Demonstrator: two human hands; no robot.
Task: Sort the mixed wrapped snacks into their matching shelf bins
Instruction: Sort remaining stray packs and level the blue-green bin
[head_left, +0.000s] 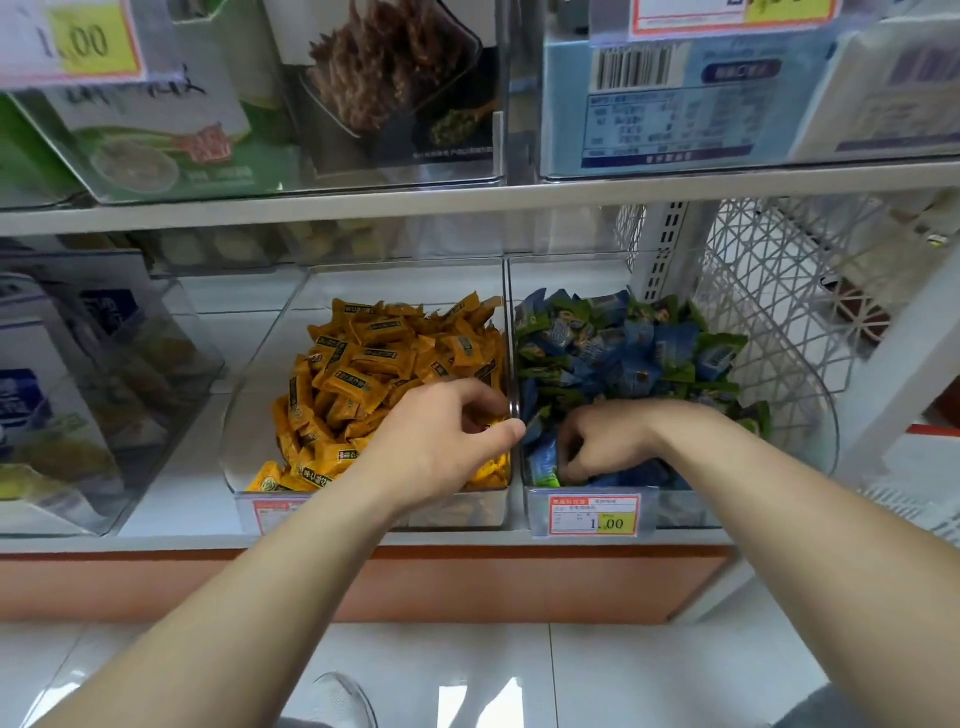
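Fingers (480, 402) of left hand (441, 441) curled over yellow snacks (363, 364), right hand (608, 447) curled into blue-green snacks (623, 353), grips hidden; likely picking out strays to swap.

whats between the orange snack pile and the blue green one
Only the clear bin walls, standing side by side, as the head view shows.
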